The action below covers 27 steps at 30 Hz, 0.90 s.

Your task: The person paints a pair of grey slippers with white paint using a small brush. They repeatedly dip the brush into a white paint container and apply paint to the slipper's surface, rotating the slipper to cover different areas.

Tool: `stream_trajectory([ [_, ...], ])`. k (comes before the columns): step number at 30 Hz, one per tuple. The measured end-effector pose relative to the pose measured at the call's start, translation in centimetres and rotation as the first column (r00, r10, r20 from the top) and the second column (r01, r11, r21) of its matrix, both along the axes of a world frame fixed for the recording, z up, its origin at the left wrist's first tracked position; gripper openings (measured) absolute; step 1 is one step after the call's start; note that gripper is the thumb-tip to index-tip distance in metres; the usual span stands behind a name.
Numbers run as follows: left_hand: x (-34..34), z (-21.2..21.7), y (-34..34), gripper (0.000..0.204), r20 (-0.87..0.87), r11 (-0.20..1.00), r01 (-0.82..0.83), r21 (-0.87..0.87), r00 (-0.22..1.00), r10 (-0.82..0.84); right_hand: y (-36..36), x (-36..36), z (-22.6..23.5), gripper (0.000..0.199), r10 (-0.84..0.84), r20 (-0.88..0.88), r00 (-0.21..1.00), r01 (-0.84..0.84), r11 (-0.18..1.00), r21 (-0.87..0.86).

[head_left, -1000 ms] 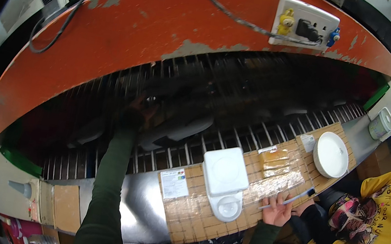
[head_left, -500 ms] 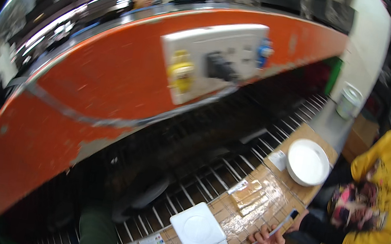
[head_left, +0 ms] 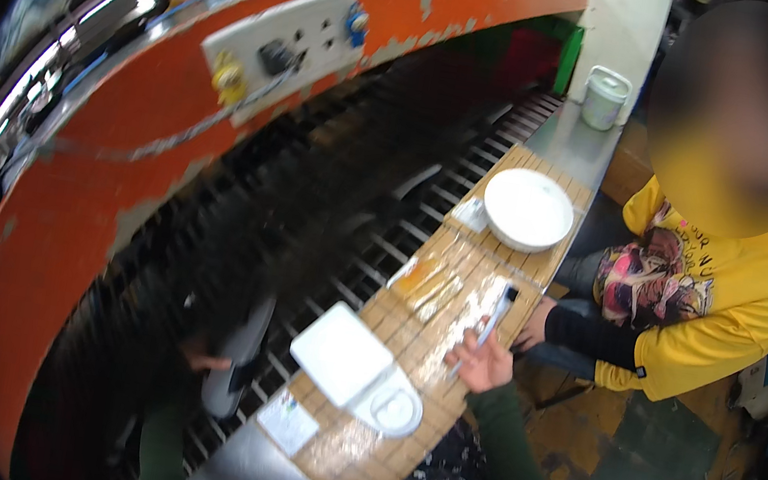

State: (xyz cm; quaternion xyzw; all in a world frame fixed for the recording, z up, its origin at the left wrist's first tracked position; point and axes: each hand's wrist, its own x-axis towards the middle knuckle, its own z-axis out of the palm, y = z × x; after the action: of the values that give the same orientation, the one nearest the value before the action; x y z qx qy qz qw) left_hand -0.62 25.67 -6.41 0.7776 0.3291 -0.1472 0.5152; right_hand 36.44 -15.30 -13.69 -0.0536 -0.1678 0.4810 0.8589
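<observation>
My right hand is above the slatted bamboo mat, its fingers closed round a slim brush with a pale handle and dark bristles. The bristle end points away from me. My left hand is at the dark left side, beside a long grey object whose kind I cannot make out. Shadow hides most of its fingers, and a hold on the object is not clear. Between the hands lies a white square plate joined to a rounded end with a small round dish.
A white bowl stands at the mat's far end, near a flat yellowish packet. Beyond is a lidded tub. A person in a yellow shirt sits to the right. Metal bars and an orange panel with sockets lie left.
The whole view has shifted, so the mat and bowl appear further left and higher. My left hand has come into sight. The brush stays in my right hand.
</observation>
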Motion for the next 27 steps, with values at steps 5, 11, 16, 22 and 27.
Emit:
stream_trajectory([
  [5,-1.0,6.1,-9.3,0.089,0.204,0.728,-0.368,0.578,0.929,0.308,-3.2,-1.8,1.8,0.022,-0.109,0.139,0.984,0.115,0.993,-0.039],
  [11,-4.0,5.8,-28.3,0.099,0.212,0.069,-0.221,0.973,0.971,0.115,-8.6,-5.6,4.7,0.016,-0.064,0.566,0.822,0.294,0.899,-0.324],
  [16,-4.9,2.1,-37.6,0.097,0.405,0.524,-0.483,0.701,0.875,0.265,-8.9,-7.7,7.1,0.011,0.150,0.968,0.200,0.777,0.578,-0.250],
  [22,-6.4,0.8,-34.2,0.051,0.478,0.515,-0.386,0.765,0.877,-0.052,-6.1,-8.2,8.1,0.009,0.286,0.804,-0.522,0.813,0.452,0.367],
  [27,-4.6,-0.2,-32.6,0.067,0.140,0.404,-0.084,0.911,0.984,-0.111,-4.1,-8.1,8.0,0.009,0.304,0.679,-0.669,0.723,0.481,0.497],
])
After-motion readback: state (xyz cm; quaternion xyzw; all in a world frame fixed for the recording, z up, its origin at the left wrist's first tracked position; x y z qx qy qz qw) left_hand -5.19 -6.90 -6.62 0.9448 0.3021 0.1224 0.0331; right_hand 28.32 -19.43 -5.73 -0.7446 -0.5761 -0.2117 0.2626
